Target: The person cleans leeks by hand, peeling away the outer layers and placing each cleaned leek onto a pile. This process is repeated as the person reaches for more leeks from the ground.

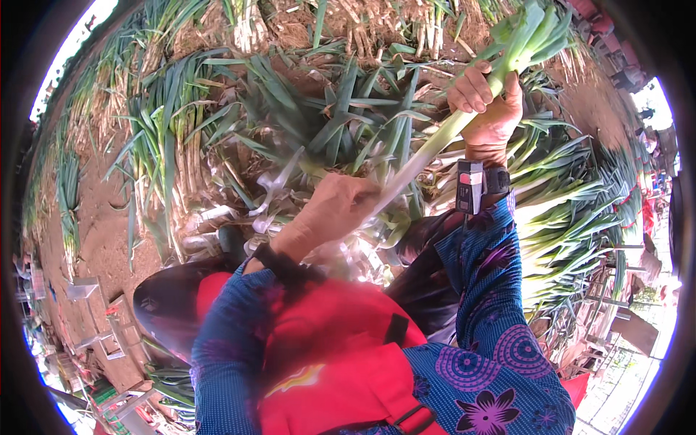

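Note:
A long leek (pixel 449 127) with a pale white stem and green top slants from upper right down toward the middle. My right hand (pixel 487 109) is closed round it just below the leaves. At the lower white end, my left hand (pixel 330 214) is curled with its fingers pressed together; motion blurs the stem there, and the fingers seem to be on the leek's end or its outer skin. Below my left hand lies a heap of peeled, whitish leek skins (pixel 279 188). Dark green leaves (pixel 341 119) spread out beyond it.
A stack of cleaned leeks (pixel 558 232) lies along my right side. Unpeeled leeks with dry brownish stems (pixel 174 145) stand in bundles at the left and along the far side. Bare brown soil (pixel 109 225) shows at the left, with a wooden frame (pixel 119 337) lower down.

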`<control>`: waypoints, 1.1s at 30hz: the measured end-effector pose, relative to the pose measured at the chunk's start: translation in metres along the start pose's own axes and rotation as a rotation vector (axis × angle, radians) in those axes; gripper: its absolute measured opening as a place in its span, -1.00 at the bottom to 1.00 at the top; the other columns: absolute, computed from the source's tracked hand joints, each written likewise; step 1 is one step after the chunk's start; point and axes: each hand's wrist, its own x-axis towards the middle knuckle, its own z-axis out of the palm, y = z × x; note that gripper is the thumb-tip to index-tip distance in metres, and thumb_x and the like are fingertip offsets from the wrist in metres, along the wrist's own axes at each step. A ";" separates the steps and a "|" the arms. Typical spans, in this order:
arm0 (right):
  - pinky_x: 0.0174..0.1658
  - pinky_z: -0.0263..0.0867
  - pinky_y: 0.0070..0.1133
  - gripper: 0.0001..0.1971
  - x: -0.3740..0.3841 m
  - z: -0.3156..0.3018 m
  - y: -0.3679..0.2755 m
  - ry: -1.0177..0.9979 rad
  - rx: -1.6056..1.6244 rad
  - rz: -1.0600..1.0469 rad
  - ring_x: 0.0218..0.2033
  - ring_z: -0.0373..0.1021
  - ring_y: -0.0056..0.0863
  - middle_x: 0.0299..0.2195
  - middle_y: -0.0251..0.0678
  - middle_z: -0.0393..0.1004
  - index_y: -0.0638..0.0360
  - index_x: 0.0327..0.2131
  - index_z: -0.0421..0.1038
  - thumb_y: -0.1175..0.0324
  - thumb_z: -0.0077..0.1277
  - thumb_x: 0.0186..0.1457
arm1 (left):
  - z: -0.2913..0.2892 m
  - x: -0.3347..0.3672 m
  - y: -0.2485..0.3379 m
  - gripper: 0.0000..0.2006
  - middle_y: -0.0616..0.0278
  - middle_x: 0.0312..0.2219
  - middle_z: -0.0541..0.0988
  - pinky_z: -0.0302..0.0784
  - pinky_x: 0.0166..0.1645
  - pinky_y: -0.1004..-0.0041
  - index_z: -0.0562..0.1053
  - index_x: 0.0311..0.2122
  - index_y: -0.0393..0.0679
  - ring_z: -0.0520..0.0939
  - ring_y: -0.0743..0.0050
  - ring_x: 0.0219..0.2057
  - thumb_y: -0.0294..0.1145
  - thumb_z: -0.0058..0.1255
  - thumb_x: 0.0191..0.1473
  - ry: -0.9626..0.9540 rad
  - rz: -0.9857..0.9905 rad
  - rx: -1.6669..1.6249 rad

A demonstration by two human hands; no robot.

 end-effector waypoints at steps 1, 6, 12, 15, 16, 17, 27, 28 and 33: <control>-0.47 0.07 -0.62 -0.64 -0.001 0.001 0.000 0.000 -0.012 0.006 -0.63 0.11 -0.63 -0.64 -0.48 0.15 0.28 -0.28 0.28 0.12 -0.04 0.09 | 0.004 0.000 -0.001 -0.80 0.08 -0.53 0.56 0.46 -0.36 0.47 0.51 -0.26 -0.25 0.56 0.44 -0.52 -0.48 -0.02 -0.03 -0.005 0.001 -0.001; -0.51 0.04 -0.63 -0.62 -0.002 0.004 0.005 0.067 -0.099 -0.014 -0.66 0.07 -0.63 -0.67 -0.48 0.13 0.28 -0.31 0.31 0.07 -0.06 0.09 | 0.019 -0.001 0.002 -0.83 0.05 -0.63 0.45 0.40 -0.45 0.39 0.49 -0.37 -0.23 0.50 0.14 -0.60 -0.49 -0.03 -0.16 0.129 0.074 0.101; -0.53 0.05 -0.63 -0.65 -0.001 0.008 0.001 -0.001 -0.037 0.026 -0.69 0.08 -0.64 -0.68 -0.49 0.15 0.23 -0.35 0.27 0.09 -0.04 0.09 | 0.028 -0.002 0.002 -0.84 0.09 -0.67 0.44 0.39 -0.47 0.44 0.49 -0.39 -0.25 0.48 0.29 -0.64 -0.49 -0.05 -0.15 0.231 0.054 0.027; -0.56 0.05 -0.65 -0.66 0.000 0.012 0.004 -0.083 0.048 0.076 -0.72 0.10 -0.65 -0.69 -0.50 0.17 0.19 -0.35 0.22 0.10 0.01 0.06 | 0.030 -0.004 -0.002 -0.84 0.20 -0.67 0.46 0.38 -0.48 0.52 0.48 -0.40 -0.28 0.46 0.54 -0.62 -0.49 -0.10 -0.11 0.224 -0.071 -0.159; -0.56 0.05 -0.65 -0.66 0.000 0.014 0.005 -0.084 0.052 0.079 -0.72 0.10 -0.65 -0.69 -0.50 0.17 0.19 -0.35 0.22 0.10 0.01 0.06 | 0.029 -0.006 -0.003 -0.84 0.20 -0.67 0.46 0.38 -0.48 0.52 0.48 -0.40 -0.28 0.46 0.54 -0.62 -0.49 -0.10 -0.11 0.227 -0.075 -0.158; -0.58 0.08 -0.67 -0.65 -0.001 0.016 0.005 -0.113 0.054 0.083 -0.74 0.13 -0.66 -0.70 -0.50 0.20 0.18 -0.35 0.21 0.10 0.04 0.05 | 0.028 -0.006 -0.001 -0.84 0.25 -0.66 0.47 0.37 -0.49 0.54 0.48 -0.40 -0.29 0.44 0.62 -0.61 -0.49 -0.13 -0.08 0.172 -0.175 -0.264; -0.72 0.23 -0.71 -0.57 0.007 0.020 0.001 -0.330 0.093 0.076 -0.82 0.27 -0.69 -0.74 -0.45 0.36 0.23 -0.33 0.24 0.08 0.14 -0.04 | 0.023 -0.018 -0.041 -0.82 0.28 -0.52 0.50 0.50 -0.40 0.48 0.45 -0.35 -0.24 0.50 0.54 -0.57 -0.37 -0.16 0.06 0.181 -0.632 -1.011; -0.72 0.23 -0.72 -0.57 0.006 0.020 -0.001 -0.319 0.096 0.077 -0.83 0.26 -0.69 -0.74 -0.45 0.36 0.23 -0.33 0.24 0.10 0.16 -0.06 | 0.021 -0.021 -0.051 -0.80 0.22 -0.49 0.51 0.54 -0.30 0.36 0.41 -0.30 -0.26 0.54 0.42 -0.49 -0.36 -0.20 0.10 0.184 -0.646 -1.050; -0.76 0.17 -0.75 -0.59 0.004 0.016 -0.008 -0.298 0.126 0.061 -0.85 0.22 -0.71 -0.76 -0.47 0.32 0.23 -0.36 0.24 0.17 0.21 -0.09 | 0.010 -0.037 -0.076 -0.76 0.07 -0.44 0.52 0.50 -0.11 0.13 0.30 -0.20 -0.37 0.57 0.16 -0.35 -0.41 -0.34 0.16 0.505 -0.674 -1.358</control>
